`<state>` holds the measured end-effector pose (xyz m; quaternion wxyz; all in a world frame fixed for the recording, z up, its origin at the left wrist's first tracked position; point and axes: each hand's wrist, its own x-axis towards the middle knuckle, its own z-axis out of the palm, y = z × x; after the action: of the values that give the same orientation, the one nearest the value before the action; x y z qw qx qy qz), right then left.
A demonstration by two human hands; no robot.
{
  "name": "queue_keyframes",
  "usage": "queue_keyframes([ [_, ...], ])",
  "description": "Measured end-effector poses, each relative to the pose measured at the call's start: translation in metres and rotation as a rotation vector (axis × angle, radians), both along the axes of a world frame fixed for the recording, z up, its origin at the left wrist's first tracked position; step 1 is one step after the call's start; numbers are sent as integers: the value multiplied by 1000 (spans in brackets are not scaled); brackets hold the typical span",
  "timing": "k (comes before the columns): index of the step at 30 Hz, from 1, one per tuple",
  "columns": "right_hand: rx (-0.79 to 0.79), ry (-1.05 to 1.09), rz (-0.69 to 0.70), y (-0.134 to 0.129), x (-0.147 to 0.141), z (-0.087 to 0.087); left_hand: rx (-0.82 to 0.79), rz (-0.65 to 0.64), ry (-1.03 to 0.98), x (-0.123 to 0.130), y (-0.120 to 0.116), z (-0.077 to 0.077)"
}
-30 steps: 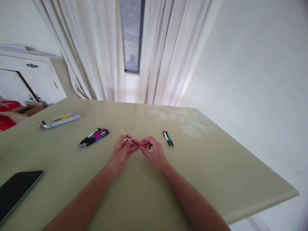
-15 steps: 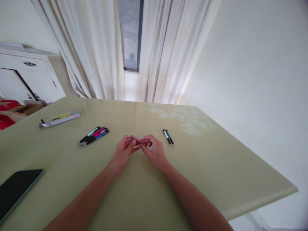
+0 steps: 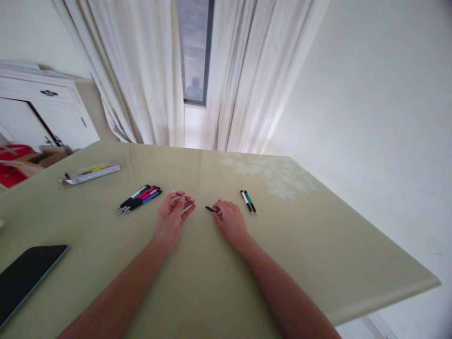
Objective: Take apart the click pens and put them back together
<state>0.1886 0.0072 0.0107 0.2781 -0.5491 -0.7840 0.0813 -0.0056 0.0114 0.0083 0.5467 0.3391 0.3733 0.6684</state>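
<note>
My left hand [image 3: 169,221] is closed, pinching a thin pen refill [image 3: 184,198] that slants across its fingertips just above the table. A short distance to the right, my right hand [image 3: 233,221] is curled round a pen part [image 3: 210,208]. Its black end points left out of the fingers, and a bit of pink shows above them; the rest is hidden by the hand. Left of my left hand lies a pile of several pens [image 3: 141,198] with black grips and coloured barrels. Two pens, a white one [image 3: 246,201] and a green one [image 3: 250,201], lie side by side to the right of my right hand.
A flat, open-looking pen box [image 3: 93,174] lies at the table's far left. Nearer on the left is a dark tablet-like slab [image 3: 30,278]. The pale green table [image 3: 318,245] ends at the right by a white wall. Curtains [image 3: 144,70] hang behind it.
My hands were together over a thin dark piece. Now they are apart: the left has moved left with the refill, and the right holds the black-ended pen part lower down.
</note>
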Motion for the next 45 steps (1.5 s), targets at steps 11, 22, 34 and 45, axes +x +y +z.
queue_keyframes([
  [11, 39, 310, 169, -11, -9, 11, 9, -23, -54, 1, 0, 1],
  [22, 96, 379, 159, -8, -6, 9, -43, -329, 42, 9, -11, 3],
  [34, -31, 184, -106, 13, 21, -10, 83, -62, 347, 3, -1, -1],
  [45, 185, 505, 198, 2, 10, 16, 298, -47, 908, 1, -6, -1],
])
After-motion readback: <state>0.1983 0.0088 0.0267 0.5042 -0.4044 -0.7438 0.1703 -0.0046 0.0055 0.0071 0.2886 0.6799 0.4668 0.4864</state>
